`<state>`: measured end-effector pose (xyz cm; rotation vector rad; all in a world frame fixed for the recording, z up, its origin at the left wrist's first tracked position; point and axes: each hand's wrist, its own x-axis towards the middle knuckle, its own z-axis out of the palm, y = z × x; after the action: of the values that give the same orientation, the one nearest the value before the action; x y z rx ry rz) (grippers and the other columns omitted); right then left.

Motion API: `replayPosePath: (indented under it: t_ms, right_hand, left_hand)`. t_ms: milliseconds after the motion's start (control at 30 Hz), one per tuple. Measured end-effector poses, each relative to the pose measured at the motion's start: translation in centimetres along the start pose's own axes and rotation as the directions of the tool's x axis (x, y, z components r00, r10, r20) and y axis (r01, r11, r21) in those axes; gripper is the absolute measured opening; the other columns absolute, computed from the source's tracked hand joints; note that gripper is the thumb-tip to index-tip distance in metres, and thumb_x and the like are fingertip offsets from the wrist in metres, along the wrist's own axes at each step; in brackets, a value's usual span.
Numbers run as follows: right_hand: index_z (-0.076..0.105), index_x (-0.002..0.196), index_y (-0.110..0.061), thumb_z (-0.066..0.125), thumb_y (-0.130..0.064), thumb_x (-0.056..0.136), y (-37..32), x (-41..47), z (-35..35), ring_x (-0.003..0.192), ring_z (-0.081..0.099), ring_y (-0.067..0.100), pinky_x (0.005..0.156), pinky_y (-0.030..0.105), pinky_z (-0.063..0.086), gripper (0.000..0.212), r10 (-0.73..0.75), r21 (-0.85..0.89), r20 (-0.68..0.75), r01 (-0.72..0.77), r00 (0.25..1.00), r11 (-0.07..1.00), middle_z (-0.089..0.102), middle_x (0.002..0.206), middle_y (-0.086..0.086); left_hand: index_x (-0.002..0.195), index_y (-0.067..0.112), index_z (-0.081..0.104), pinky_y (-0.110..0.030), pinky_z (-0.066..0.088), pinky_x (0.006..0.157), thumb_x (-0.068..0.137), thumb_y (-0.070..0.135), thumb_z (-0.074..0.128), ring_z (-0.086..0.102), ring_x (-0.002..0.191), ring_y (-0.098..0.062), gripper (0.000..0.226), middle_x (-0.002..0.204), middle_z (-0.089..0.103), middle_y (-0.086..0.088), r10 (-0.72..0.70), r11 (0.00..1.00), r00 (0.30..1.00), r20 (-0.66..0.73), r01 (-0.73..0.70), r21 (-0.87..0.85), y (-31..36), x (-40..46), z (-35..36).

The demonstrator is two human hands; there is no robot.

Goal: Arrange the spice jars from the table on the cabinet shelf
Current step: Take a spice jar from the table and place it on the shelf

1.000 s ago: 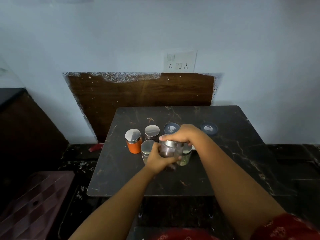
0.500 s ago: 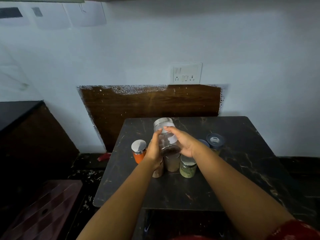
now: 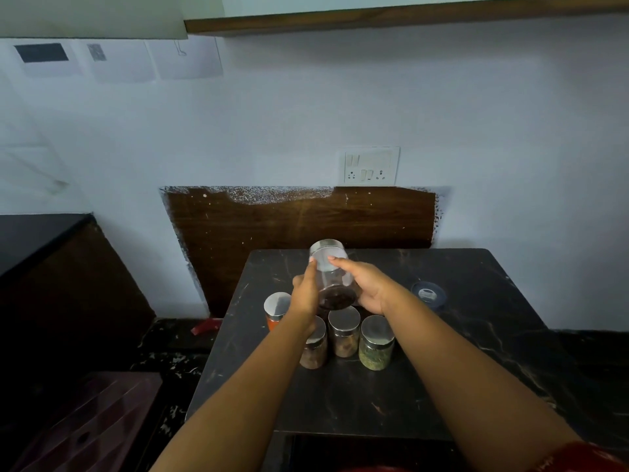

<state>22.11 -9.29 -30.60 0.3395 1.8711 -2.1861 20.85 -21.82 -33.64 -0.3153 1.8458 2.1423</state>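
Clear jar (image 3: 332,279) with silver lid is held in the air above the tabletop (image 3: 476,335), tilted with the lid end away from the camera; dark contents sit at its near end. Left hand (image 3: 306,294) has its grip on the jar's left side, fingers laid up along the wall; right hand (image 3: 366,287) cups the right side, fingers curled over toward the lid. Both grips grasp this one jar. Directly below, standing on the tabletop: four silver-lidded jars. Orange jar (image 3: 276,311) at left, partly covered by the left wrist; brown jar (image 3: 315,349), its lid largely hidden under the left forearm; middle jar (image 3: 343,332), contents brownish but hard to make out; green jar (image 3: 376,344) at right, fully visible. Count so far: one jar lifted, four standing. A dark blue-lidded container (image 3: 428,294) stands apart to the right, body not discernible. Behind the tabletop, a brown wooden panel (image 3: 299,219) against the wall, with a switch plate (image 3: 371,165) above it. Cabinet underside (image 3: 391,20) is cut off by the top edge; its shelf is not visible.
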Motion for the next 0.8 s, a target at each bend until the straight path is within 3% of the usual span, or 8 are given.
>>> replayPosePath:
  t_ms: [100,233,300,367,500,600,700,800]
  right_hand:
    - [0.064,0.118,-0.011,0.071,-0.038,0.084,0.6,0.4,0.2,0.096,0.072,0.029,0.092,0.043,0.055,0.044,-0.016,0.029,-0.007,0.016,1.000,0.999,0.074,0.103,0.013]
    - [0.067,0.108,-0.012,0.064,-0.036,0.091,0.6,0.4,0.3,0.084,0.071,0.024,0.081,0.038,0.056,0.030,-0.023,0.134,-0.029,0.027,0.999,0.991,0.075,0.090,0.009]
    - [0.068,0.096,-0.015,0.061,-0.037,0.092,0.4,0.4,-0.1,0.078,0.068,0.022,0.071,0.035,0.055,0.024,0.009,0.240,-0.064,0.007,0.998,0.971,0.072,0.080,0.006]
    - [0.066,0.089,-0.015,0.061,-0.040,0.092,0.5,0.6,-0.7,0.081,0.065,0.023,0.071,0.037,0.054,0.025,0.028,0.317,-0.095,0.003,0.995,0.948,0.069,0.083,0.007]
    - [0.067,0.094,-0.013,0.059,-0.027,0.094,1.0,1.0,-1.4,0.084,0.063,0.023,0.091,0.043,0.050,0.017,0.034,0.384,-0.103,0.009,0.994,0.923,0.067,0.089,0.009]
    - [0.066,0.098,-0.011,0.056,-0.014,0.096,1.5,1.3,-1.6,0.081,0.063,0.019,0.086,0.037,0.052,0.011,0.022,0.415,-0.122,0.030,0.992,0.909,0.066,0.088,0.007]
    - [0.066,0.102,-0.011,0.043,-0.004,0.099,1.8,1.4,-2.1,0.079,0.059,0.016,0.075,0.028,0.049,0.024,-0.005,0.419,-0.139,0.063,0.990,0.906,0.066,0.092,0.008]
    - [0.068,0.107,-0.012,0.045,-0.011,0.100,2.4,1.4,-2.3,0.092,0.064,0.022,0.087,0.039,0.053,0.024,0.002,0.414,-0.099,0.040,0.995,0.910,0.070,0.102,0.011]
  left_hand:
    - [0.124,0.022,0.037,-0.049,0.047,0.100,0.059,0.087,0.056,0.058,0.113,-0.027,0.095,0.127,0.055,-0.009,0.007,0.995,1.000,0.019,-0.009,0.100,0.0,-0.2,-0.2]
    - [0.121,0.021,0.034,-0.045,0.052,0.095,0.082,0.063,0.060,0.060,0.106,-0.026,0.063,0.117,0.055,-0.008,0.031,0.999,0.996,-0.082,-0.028,0.043,-0.1,0.1,-0.5]
    - [0.119,0.020,0.035,-0.045,0.055,0.090,0.090,0.054,0.055,0.064,0.102,-0.028,0.049,0.113,0.058,-0.010,0.016,1.000,0.997,-0.076,-0.015,0.009,-0.1,0.2,-0.6]
    - [0.118,0.018,0.038,-0.049,0.055,0.091,0.094,0.045,0.051,0.065,0.102,-0.034,0.039,0.113,0.060,-0.015,0.000,0.999,0.999,-0.039,-0.002,-0.046,-0.1,0.1,-0.6]
    - [0.123,0.018,0.039,-0.042,0.057,0.075,0.094,0.046,0.054,0.066,0.098,-0.028,0.043,0.115,0.061,-0.013,0.003,0.997,0.999,0.036,0.000,-0.082,0.0,-0.6,-0.3]
    - [0.128,0.017,0.047,-0.034,0.055,0.067,0.091,0.045,0.059,0.066,0.094,-0.022,0.048,0.116,0.062,-0.012,-0.014,0.997,0.998,0.058,0.018,-0.076,-0.1,-0.9,-0.3]
    - [0.130,0.016,0.053,-0.037,0.057,0.077,0.090,0.053,0.057,0.069,0.098,-0.026,0.054,0.114,0.068,-0.012,-0.028,0.990,0.999,0.044,0.034,-0.137,-0.1,-0.8,-0.4]
    - [0.132,0.020,0.044,-0.043,0.058,0.083,0.093,0.055,0.049,0.066,0.104,-0.030,0.053,0.120,0.064,-0.012,-0.044,0.981,0.999,0.015,0.046,-0.189,-0.3,-0.7,-0.2]
